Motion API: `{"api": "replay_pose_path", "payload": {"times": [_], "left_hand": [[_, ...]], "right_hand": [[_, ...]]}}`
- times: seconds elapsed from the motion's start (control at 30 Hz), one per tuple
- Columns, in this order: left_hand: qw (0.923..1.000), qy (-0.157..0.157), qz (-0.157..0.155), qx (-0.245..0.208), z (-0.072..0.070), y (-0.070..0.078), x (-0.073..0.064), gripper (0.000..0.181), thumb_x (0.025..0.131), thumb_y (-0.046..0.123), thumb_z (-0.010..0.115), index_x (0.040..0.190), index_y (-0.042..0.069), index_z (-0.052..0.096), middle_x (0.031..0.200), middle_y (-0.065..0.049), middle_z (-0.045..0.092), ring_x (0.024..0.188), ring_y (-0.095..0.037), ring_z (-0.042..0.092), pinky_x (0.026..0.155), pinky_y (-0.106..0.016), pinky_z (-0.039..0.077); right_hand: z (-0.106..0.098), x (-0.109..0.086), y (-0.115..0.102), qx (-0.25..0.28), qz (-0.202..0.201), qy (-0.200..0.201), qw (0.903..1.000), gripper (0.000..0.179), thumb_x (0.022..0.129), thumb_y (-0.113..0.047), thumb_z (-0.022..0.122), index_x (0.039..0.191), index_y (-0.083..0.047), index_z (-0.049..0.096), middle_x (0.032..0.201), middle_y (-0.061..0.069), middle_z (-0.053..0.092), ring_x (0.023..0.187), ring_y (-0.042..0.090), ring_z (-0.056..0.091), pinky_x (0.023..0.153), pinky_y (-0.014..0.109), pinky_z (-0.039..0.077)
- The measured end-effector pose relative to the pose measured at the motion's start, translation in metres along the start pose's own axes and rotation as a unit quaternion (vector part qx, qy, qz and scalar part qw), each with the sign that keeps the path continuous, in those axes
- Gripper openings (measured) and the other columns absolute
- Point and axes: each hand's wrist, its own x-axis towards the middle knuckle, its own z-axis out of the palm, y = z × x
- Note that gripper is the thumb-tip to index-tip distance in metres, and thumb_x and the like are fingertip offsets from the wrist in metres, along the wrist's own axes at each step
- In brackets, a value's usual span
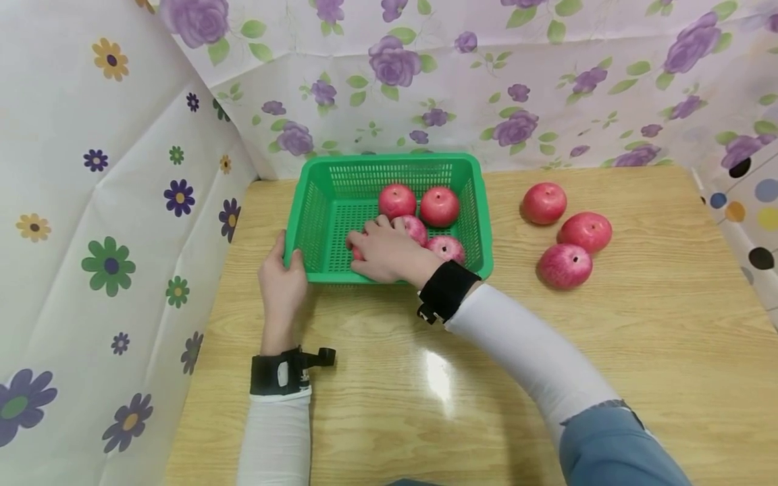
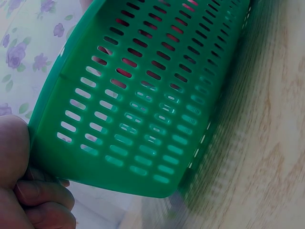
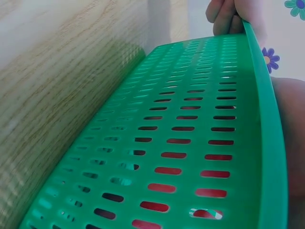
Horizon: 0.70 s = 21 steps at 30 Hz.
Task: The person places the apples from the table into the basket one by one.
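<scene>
A green plastic basket (image 1: 389,277) with slotted walls stands on the table. My left hand (image 1: 283,283) grips its rim at the front left corner; the left wrist view shows the fingers (image 2: 45,202) curled below that rim. Inside the basket, my right hand (image 1: 389,253) holds a red apple (image 1: 356,254), mostly hidden under the palm and fingers. Close by in the basket lie a speckled apple (image 1: 416,230) at the fingertips, another speckled apple (image 1: 446,248) near the wrist, and two smoother red apples, one left (image 1: 398,200) and one right (image 1: 440,206).
Right of the basket, three apples sit on the wooden table (image 1: 656,283): one at the back (image 1: 543,203), one in the middle (image 1: 585,232) and a speckled one in front (image 1: 564,266). A flowered sheet (image 1: 389,101) hangs behind the basket, with another sheet (image 1: 121,216) at the left.
</scene>
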Motion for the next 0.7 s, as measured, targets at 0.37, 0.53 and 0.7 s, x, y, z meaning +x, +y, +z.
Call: {"api": "replay_pose_path", "payload": {"times": [0.37, 0.53, 0.7], "left_hand": [[1.0000, 0.003, -0.001, -0.003, 0.0006, -0.0007, 0.0000, 0.050, 0.102, 0.010, 0.047, 0.151, 0.004, 0.036, 0.149, -0.016, 0.043, 0.130, -0.020, 0.043, 0.107, -0.040, 0.044], [1.0000, 0.005, 0.005, 0.000, 0.0014, -0.0014, -0.0003, 0.050, 0.102, 0.010, 0.048, 0.150, 0.002, 0.037, 0.149, -0.017, 0.043, 0.130, -0.021, 0.043, 0.107, -0.041, 0.044], [1.0000, 0.004, 0.000, 0.005, 0.0014, -0.0016, 0.0004, 0.051, 0.102, 0.012, 0.048, 0.151, 0.003, 0.036, 0.150, -0.016, 0.042, 0.131, -0.020, 0.042, 0.108, -0.040, 0.042]], "right_hand": [[-0.0021, -0.0001, -0.0006, 0.006, 0.007, -0.031, 0.9995, 0.046, 0.097, -0.052, 0.043, 0.139, -0.034, 0.049, 0.139, 0.004, 0.047, 0.131, 0.029, 0.029, 0.104, 0.058, 0.026], [-0.0006, -0.0003, 0.0008, 0.010, 0.023, -0.058, 0.9980, 0.057, 0.098, -0.057, 0.038, 0.150, -0.033, 0.040, 0.151, 0.007, 0.039, 0.137, 0.032, 0.024, 0.111, 0.066, 0.012], [0.0001, 0.0009, 0.0016, 0.007, 0.027, -0.065, 0.9975, 0.061, 0.098, -0.059, 0.037, 0.153, -0.032, 0.037, 0.153, 0.007, 0.037, 0.138, 0.033, 0.023, 0.112, 0.067, 0.009]]}}
